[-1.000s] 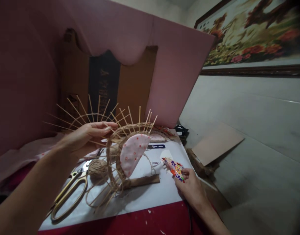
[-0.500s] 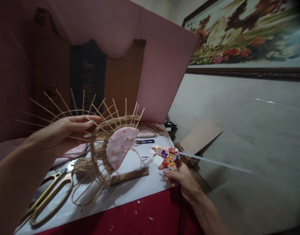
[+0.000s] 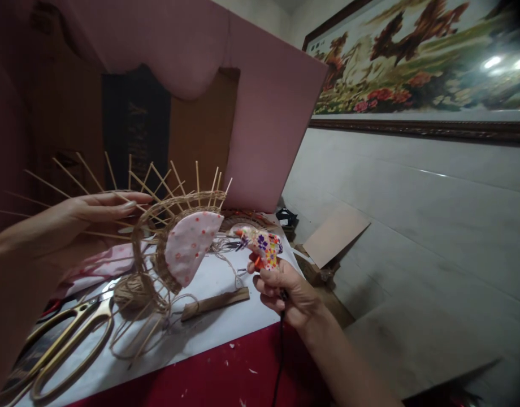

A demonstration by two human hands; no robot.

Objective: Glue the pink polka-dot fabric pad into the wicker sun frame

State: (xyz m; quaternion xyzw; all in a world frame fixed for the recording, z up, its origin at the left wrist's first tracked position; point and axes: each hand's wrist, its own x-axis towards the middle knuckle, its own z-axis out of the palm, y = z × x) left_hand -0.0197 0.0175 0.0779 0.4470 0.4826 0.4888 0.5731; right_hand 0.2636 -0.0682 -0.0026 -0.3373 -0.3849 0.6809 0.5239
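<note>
My left hand [image 3: 79, 223] holds up a half-woven rattan basket frame [image 3: 158, 226] with bare spokes fanning out; its fingers close on the spokes. A pink dotted half-round fabric piece [image 3: 187, 244] sits against the woven rim. My right hand [image 3: 285, 291] grips a flower-patterned glue gun [image 3: 262, 247], nozzle pointing left toward the fabric piece and a short way from it. The gun's black cord [image 3: 279, 362] hangs down over the table edge.
On the white board [image 3: 226, 328] lie large gold scissors [image 3: 60, 345], a twine ball [image 3: 130, 291], a brown strip [image 3: 215, 302] and pink cloth [image 3: 103, 265]. A pink panel [image 3: 264, 130] stands behind. Cardboard [image 3: 334, 234] lies on the floor at right.
My right hand lifted the glue gun off the table and swung it up and left toward the fabric piece. The basket frame stayed in my left hand; the view shifted.
</note>
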